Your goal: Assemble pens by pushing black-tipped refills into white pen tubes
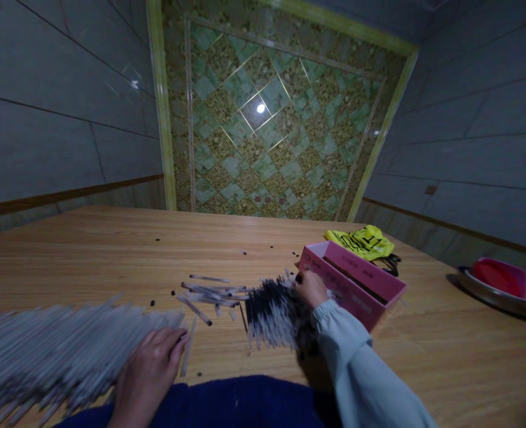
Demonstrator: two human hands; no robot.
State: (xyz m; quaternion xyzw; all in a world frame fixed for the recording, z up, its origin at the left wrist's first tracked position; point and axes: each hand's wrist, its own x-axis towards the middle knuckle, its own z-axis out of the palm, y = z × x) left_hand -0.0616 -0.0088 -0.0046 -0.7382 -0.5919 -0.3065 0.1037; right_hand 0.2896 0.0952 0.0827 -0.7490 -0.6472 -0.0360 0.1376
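My left hand [153,361] is at the right end of a broad pile of clear pen-like tubes [57,345]. Its thumb and fingers are drawn together; anything between them is too small to make out. A single clear tube [188,348] lies just right of its fingertips. My right hand [312,288] is closed over the far right side of a heap of small black and clear pen parts [271,312], close to a pink box [356,276]. Something dark shows at its fingertips, but I cannot tell what. Between the hands lie several loose pens with dark tips [216,293].
A yellow plastic bag [361,241] with black print lies behind the pink box. To the right is a metal pan [498,294] holding a red item [498,278]. Small black bits [153,303] are scattered over the wooden table [111,255]. Tiled walls stand beyond.
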